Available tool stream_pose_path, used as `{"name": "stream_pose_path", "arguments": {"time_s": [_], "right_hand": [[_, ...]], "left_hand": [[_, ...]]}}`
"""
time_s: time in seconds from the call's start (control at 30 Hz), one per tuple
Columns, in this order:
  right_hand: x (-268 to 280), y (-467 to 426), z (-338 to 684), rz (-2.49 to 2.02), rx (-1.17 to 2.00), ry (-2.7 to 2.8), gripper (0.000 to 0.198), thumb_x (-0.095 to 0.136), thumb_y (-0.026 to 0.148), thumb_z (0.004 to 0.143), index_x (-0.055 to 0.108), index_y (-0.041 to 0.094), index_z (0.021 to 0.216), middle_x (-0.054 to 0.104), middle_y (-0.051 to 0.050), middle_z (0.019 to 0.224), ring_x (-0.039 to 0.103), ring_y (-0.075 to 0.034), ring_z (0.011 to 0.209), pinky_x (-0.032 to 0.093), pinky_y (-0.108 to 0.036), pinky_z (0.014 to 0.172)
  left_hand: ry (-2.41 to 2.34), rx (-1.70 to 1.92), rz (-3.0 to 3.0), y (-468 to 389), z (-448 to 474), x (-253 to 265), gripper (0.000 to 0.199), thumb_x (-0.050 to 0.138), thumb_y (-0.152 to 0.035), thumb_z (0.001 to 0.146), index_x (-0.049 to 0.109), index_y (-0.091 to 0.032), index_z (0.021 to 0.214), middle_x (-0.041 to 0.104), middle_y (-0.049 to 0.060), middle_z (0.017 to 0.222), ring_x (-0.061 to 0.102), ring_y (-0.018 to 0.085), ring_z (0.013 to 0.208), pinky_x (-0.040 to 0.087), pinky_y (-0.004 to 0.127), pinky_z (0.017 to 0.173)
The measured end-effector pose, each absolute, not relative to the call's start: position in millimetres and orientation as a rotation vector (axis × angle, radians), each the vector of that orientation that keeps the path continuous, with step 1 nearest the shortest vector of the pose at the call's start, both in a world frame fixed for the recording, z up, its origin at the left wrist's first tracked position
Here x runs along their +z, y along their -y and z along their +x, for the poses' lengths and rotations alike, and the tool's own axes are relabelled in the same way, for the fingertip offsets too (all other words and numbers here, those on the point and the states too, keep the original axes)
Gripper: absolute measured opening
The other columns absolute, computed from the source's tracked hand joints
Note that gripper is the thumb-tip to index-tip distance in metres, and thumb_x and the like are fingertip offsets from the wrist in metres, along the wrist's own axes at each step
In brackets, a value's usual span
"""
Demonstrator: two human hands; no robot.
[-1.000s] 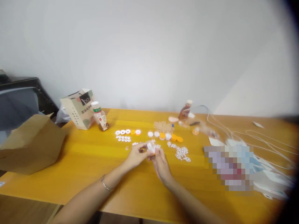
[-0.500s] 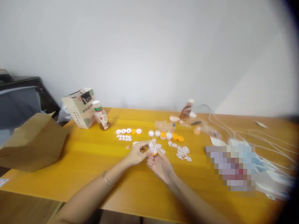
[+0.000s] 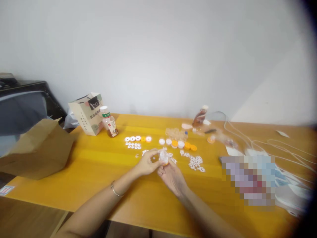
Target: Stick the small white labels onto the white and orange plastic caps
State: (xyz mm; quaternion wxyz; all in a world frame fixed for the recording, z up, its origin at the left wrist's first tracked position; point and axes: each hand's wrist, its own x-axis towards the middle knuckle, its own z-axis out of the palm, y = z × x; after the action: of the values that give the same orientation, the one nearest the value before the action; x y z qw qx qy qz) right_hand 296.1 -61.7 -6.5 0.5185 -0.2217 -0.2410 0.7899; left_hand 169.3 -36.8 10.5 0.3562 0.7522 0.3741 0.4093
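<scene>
Between my two hands is a small clear-and-white round plastic piece with an orange base (image 3: 163,156). My left hand (image 3: 148,163) pinches it from the left between thumb and fingers. My right hand (image 3: 172,177) grips its lower part, with fingers curled under it. Beyond my hands lie flat white perforated pieces (image 3: 195,161) in loose piles. Behind them runs a row of white and orange round caps (image 3: 174,143). Another row of white rings (image 3: 132,138) lies further left, with small white discs (image 3: 132,145) in front. Clear plastic cups (image 3: 174,133) cluster behind the caps.
At the left are an open brown paper bag (image 3: 47,148), a printed carton bag (image 3: 88,115) and a drink bottle (image 3: 109,122). A second bottle (image 3: 200,116) stands near the wall. White cables (image 3: 277,144) and a blurred-out patch (image 3: 250,181) occupy the right side of the table (image 3: 99,188).
The view has shifted slightly, so everything sits a little further right. Both hands keep hold of the round plastic piece, which appears slightly turned.
</scene>
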Motion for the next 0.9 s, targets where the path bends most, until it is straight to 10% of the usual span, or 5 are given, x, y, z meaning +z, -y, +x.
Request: {"name": "stream_pose_path", "arguments": {"time_s": [0.6,0.9], "right_hand": [[-18,72,287,-0.592,1.381,0.730,0.026,0.064,0.032,0.070,0.044,0.031,0.087,0.053,0.003,0.095,0.049,-0.013,0.096,0.038,-0.030,0.087],[-14,66,291,-0.515,1.610,0.528,0.015,0.060,0.031,0.074,0.051,0.026,0.085,0.058,0.003,0.081,0.053,-0.010,0.068,0.044,-0.022,0.061]], "left_hand": [[-1.226,1.336,1.800,47,189,-1,0.031,0.061,-0.021,0.070,0.059,-0.018,0.100,0.058,0.005,0.092,0.051,0.019,0.090,0.040,0.029,0.081],[-1.058,1.291,1.815,44,182,0,0.027,0.061,-0.022,0.071,0.061,-0.017,0.097,0.059,0.007,0.102,0.051,0.020,0.098,0.038,0.031,0.089]]}}
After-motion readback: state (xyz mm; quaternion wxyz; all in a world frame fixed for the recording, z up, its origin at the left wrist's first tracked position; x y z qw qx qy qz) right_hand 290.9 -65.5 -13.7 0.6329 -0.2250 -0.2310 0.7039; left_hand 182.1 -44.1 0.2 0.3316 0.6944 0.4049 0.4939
